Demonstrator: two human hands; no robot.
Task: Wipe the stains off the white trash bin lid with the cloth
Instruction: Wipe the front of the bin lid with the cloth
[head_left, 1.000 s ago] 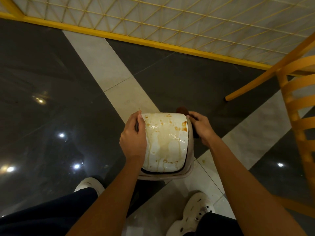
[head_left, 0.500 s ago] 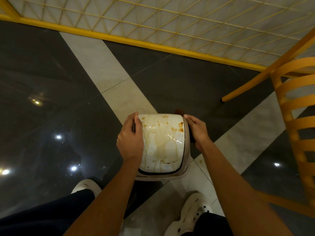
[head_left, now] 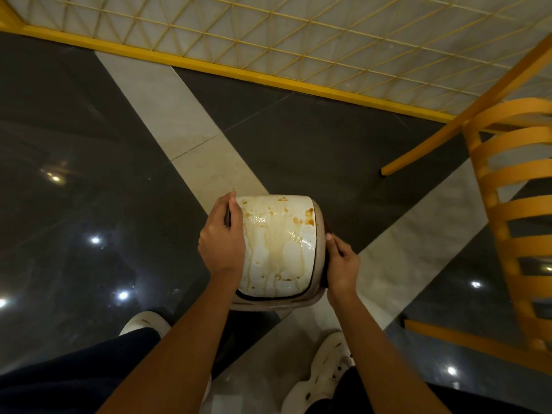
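Note:
The white trash bin lid [head_left: 277,249] is streaked with brown stains and wet drips, thickest along its far edge and far right corner. It sits on a beige bin [head_left: 320,249] that stands on the floor between my feet. My left hand [head_left: 222,243] grips the bin's left edge, thumb over the lid's rim. My right hand [head_left: 342,264] is curled against the bin's right side and holds a dark brown cloth [head_left: 327,227], which is mostly hidden between hand and bin.
A yellow slatted chair [head_left: 507,204] stands close on the right, one leg reaching toward the bin. A yellow-framed lattice panel [head_left: 239,70] runs across the back. My white shoes [head_left: 325,372] flank the bin on a glossy dark and light tiled floor.
My right hand has slid from the bin's far right corner back along its right side toward me. My left hand keeps its grip on the left edge.

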